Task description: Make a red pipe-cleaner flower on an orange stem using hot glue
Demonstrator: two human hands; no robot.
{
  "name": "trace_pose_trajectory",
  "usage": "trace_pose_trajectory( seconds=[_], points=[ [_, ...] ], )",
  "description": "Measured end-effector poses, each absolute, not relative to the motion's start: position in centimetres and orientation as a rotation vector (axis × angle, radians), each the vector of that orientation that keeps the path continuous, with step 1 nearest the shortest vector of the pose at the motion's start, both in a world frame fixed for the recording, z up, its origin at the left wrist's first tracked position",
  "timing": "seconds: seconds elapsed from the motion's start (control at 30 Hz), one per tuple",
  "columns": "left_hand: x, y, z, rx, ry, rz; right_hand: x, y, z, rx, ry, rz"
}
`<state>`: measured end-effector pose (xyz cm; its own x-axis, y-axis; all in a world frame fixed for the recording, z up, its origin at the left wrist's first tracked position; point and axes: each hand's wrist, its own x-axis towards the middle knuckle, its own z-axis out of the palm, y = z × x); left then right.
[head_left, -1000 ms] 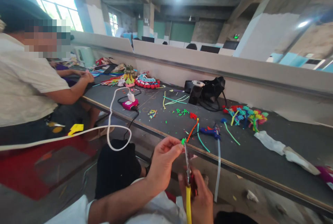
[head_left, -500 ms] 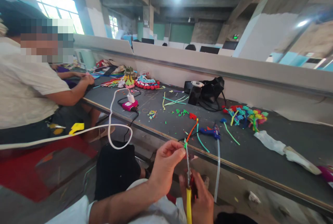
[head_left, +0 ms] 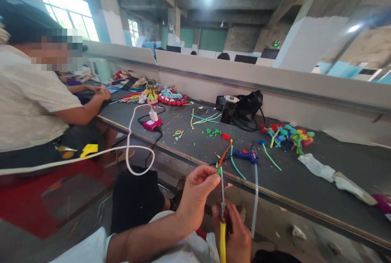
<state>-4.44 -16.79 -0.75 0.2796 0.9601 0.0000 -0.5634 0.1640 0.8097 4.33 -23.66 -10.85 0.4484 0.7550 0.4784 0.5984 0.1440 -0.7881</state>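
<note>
My left hand (head_left: 197, 191) pinches a small green piece of pipe cleaner (head_left: 219, 171) between thumb and fingertips, just in front of the table edge. Wrapped around yellow-handled scissors (head_left: 222, 236), my right hand (head_left: 237, 230) sits lower and to the right. The scissor blades point up, their tips at the green piece. Whether the blades touch it, I cannot tell. Beyond the fingertips lie an orange stem (head_left: 225, 155) with a red top and a teal pipe cleaner (head_left: 237, 165). Small green clippings (head_left: 213, 132) are scattered farther back.
A blue glue gun (head_left: 248, 155) lies near the edge, its clear glue stick hanging over. A pink power strip (head_left: 152, 124) with a white cable is at left. A black bag (head_left: 250, 108) and colourful fuzzy pieces (head_left: 287, 134) lie behind. A co-worker (head_left: 33, 96) sits at left.
The scissors' blades have shifted slightly, with the tips now nearer the green piece. My left hand has moved very slightly to the right.
</note>
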Motion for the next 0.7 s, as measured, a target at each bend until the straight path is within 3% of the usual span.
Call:
trace_pose_trajectory(
  seconds=[0.7],
  points=[
    [-4.9, -16.4, -1.8, 0.774, 0.66, 1.173, 4.4, -23.4, -11.0, -1.587, -1.338, 0.17]
  ],
)
